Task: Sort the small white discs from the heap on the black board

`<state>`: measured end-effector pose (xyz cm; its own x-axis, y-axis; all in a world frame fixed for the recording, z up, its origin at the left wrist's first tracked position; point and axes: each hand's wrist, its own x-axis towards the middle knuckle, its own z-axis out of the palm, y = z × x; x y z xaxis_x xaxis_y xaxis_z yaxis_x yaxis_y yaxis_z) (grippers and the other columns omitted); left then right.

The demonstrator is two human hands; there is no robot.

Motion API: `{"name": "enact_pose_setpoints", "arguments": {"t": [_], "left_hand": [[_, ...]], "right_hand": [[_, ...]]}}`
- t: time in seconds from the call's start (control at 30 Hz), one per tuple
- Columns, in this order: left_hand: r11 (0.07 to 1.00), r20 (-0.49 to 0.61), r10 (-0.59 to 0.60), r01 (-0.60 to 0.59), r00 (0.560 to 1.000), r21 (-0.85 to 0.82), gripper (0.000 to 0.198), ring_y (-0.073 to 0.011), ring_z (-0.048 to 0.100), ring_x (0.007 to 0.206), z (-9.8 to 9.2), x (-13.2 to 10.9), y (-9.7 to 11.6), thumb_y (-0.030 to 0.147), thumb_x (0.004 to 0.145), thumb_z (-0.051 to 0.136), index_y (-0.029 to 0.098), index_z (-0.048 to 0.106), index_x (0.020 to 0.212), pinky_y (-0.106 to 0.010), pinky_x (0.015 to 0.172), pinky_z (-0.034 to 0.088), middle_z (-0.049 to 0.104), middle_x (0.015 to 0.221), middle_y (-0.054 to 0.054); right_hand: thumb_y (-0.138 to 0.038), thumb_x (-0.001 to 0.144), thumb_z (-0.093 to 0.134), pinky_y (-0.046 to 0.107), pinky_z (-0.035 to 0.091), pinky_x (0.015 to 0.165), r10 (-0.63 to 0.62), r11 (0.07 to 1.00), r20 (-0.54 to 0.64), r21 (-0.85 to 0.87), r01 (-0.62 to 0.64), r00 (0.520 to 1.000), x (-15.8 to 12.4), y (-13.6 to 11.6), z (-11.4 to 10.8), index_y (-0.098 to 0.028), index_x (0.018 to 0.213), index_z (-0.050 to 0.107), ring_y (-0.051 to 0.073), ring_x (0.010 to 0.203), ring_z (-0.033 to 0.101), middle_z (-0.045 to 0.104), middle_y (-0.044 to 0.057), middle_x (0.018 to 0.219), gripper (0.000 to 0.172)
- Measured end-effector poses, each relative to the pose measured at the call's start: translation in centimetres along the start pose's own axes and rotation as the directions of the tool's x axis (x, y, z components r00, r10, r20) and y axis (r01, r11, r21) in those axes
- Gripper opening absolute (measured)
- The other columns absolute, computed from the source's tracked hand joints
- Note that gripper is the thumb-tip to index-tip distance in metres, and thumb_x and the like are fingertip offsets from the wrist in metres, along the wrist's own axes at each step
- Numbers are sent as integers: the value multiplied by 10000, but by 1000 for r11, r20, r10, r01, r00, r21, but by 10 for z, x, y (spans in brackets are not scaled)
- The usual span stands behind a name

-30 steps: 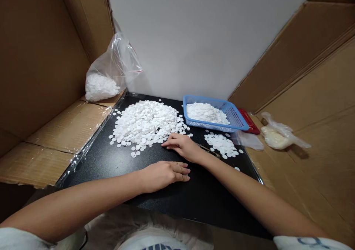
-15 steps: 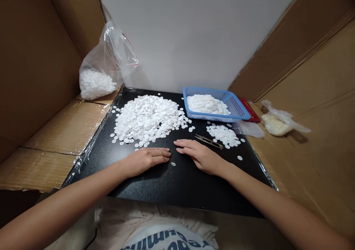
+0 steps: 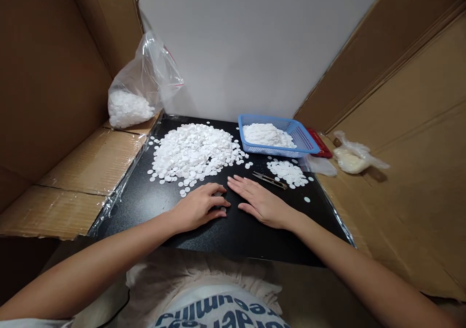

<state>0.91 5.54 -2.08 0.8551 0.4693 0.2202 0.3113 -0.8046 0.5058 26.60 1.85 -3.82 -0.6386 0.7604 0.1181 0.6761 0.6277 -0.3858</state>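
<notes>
My left hand (image 3: pixel 201 205) rests on the black tabletop with its fingers curved. A small white disc (image 3: pixel 223 210) shows between its thumb and index fingertip. Something pale lies beneath the other fingers, partly hidden. My right hand (image 3: pixel 267 204) lies flat beside it, fingers stretched out and thumb apart, holding nothing visible. Just beyond the left hand spreads a large pile of white discs (image 3: pixel 192 151). Thread snips (image 3: pixel 270 180) lie past the right hand, close to a smaller pile of white discs (image 3: pixel 287 172).
At the back right stands a blue plastic basket (image 3: pixel 306 148) with a heap of white pieces. A clear bag (image 3: pixel 129 107) of white pieces sits on cardboard at left. To the right are a red object (image 3: pixel 319 143) and a knotted plastic bag (image 3: pixel 351 158). Cardboard walls flank the table.
My left hand has lifted and curled its fingers around the loose disc that lay between the hands. My right hand has flattened, its fingers more spread. The view has shifted slightly.
</notes>
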Motion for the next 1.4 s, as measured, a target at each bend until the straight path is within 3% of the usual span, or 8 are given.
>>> {"name": "enact_pose_setpoints", "arguments": {"t": [0.37, 0.63, 0.8, 1.0, 1.17, 1.23, 1.3, 1.4], "left_hand": [[994, -172, -111, 107, 979, -32, 129, -196, 634, 995, 6, 5, -23, 125, 933, 504, 193, 605, 892, -312, 867, 504, 655, 1001, -58], [996, -173, -82, 75, 982, -44, 246, -212, 605, 1183, -1, 1, -12, 224, 976, 488, 207, 604, 1193, -382, 993, 496, 644, 1250, -100], [998, -90, -9, 4, 996, -60, 270, -246, 529, 1315, 5, 8, -27, 188, 923, 564, 196, 689, 1162, -439, 1085, 452, 648, 1302, -119], [995, -100, -5, -5, 995, -104, 368, -249, 520, 1326, 12, 11, -46, 118, 932, 450, 173, 671, 1222, -467, 1090, 453, 634, 1320, -131], [989, -112, -14, -3, 994, -149, 352, -245, 525, 1321, 12, 13, -49, 146, 930, 467, 187, 681, 1207, -473, 1090, 451, 647, 1306, -116], [986, -117, -23, 3, 993, -166, 353, -241, 539, 1307, 12, 13, -49, 141, 933, 449, 179, 692, 1187, -468, 1080, 460, 660, 1286, -120], [983, -125, -36, 12, 992, -185, 354, -245, 549, 1297, 12, 13, -48, 129, 922, 451, 174, 702, 1167, -468, 1070, 469, 668, 1272, -125], [975, -145, -61, 28, 988, -220, 348, -263, 549, 1296, 12, 13, -45, 114, 885, 496, 177, 715, 1148, -479, 1080, 455, 668, 1272, -122]], "right_hand": [[-466, 1013, 402, 466, 175, 1232, -155, 986, 232, 102, 135, 960, -32, -72, 8, -121, 1539, 278, 222, 1503, 137, 229, 108, 1609, 641], [-507, 1008, 375, 518, 325, 1168, 134, 981, -106, 157, -116, 985, -30, -69, 21, -186, 1494, 397, 264, 1462, 287, 360, 139, 1558, 582], [-565, 970, 425, 576, 274, 1174, 211, 974, -93, -61, -217, 973, -13, -69, 32, -158, 1561, 220, 303, 1481, 205, 255, 179, 1590, 747], [-599, 944, 463, 454, 293, 1191, -179, 981, 13, 79, 178, 984, -20, -115, 51, -174, 1573, 176, 273, 1491, 174, 221, 134, 1608, 811], [-596, 979, 348, 629, 234, 1160, 316, 949, -238, 82, -305, 918, -6, -119, 48, -76, 1524, 306, 351, 1477, 197, 278, 242, 1564, 755], [-669, 921, 417, 535, 268, 1184, 57, 991, -140, 126, -39, 989, -1, -126, 48, -129, 1470, 430, 308, 1464, 268, 381, 184, 1536, 771], [-628, 950, 412, 394, 288, 1199, -192, 953, -80, 223, 205, 978, 2, -133, 47, -243, 1376, 551, 196, 1412, 389, 536, 59, 1449, 591], [-546, 996, 372, 526, 250, 1193, 191, 976, -249, 153, -156, 949, 3, -135, 45, -136, 1374, 548, 272, 1420, 373, 518, 164, 1445, 584]]}}
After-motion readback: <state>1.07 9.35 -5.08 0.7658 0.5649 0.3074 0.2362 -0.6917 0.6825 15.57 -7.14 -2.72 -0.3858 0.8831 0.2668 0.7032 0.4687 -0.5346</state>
